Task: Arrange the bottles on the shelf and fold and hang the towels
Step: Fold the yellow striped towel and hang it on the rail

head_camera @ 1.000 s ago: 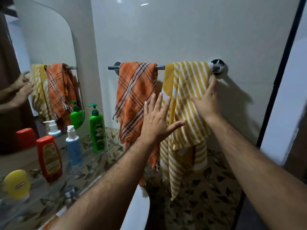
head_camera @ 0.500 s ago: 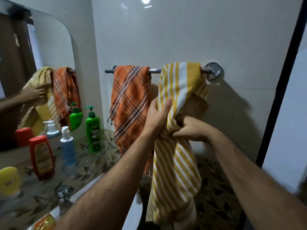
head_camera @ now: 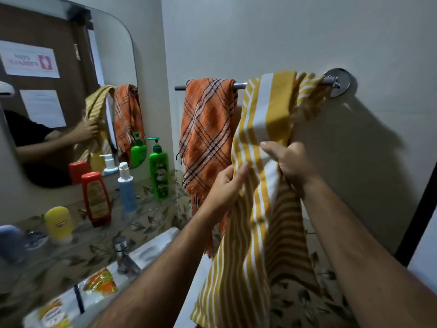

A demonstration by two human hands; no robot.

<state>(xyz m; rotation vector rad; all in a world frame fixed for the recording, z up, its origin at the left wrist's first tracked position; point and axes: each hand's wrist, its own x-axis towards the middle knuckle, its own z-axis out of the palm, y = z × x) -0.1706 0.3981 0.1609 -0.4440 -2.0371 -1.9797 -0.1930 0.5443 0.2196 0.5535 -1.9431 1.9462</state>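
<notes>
Pale bathroom walls meet at a corner, with a mirror (head_camera: pixel 71 95) on the left wall and a chrome towel bar (head_camera: pixel 238 85) on the wall ahead. Nearest the camera, a white basin (head_camera: pixel 151 245) and its chrome tap (head_camera: pixel 123 256) sit below a glass shelf (head_camera: pixel 99 235) that runs along the left wall. Two bare forearms reach up from the lower edge. The left hand (head_camera: pixel 224 185) pinches the left edge of a yellow striped towel (head_camera: pixel 260 143), thumb over the cloth; the right hand (head_camera: pixel 287 162) is clenched round a gathered fold of the same towel. It drapes over the right half of the bar and hangs down between the arms. Along the shelf, near to far, stand a blurred blue object (head_camera: pixel 10 240), a yellow tube (head_camera: pixel 59 223), a red bottle (head_camera: pixel 95 200), a pale blue pump bottle (head_camera: pixel 126 188) and, at the far end by the corner, a green pump bottle (head_camera: pixel 159 171). Just beside the yellow towel, an orange plaid towel (head_camera: pixel 205 138) hangs over the left half of the bar.
</notes>
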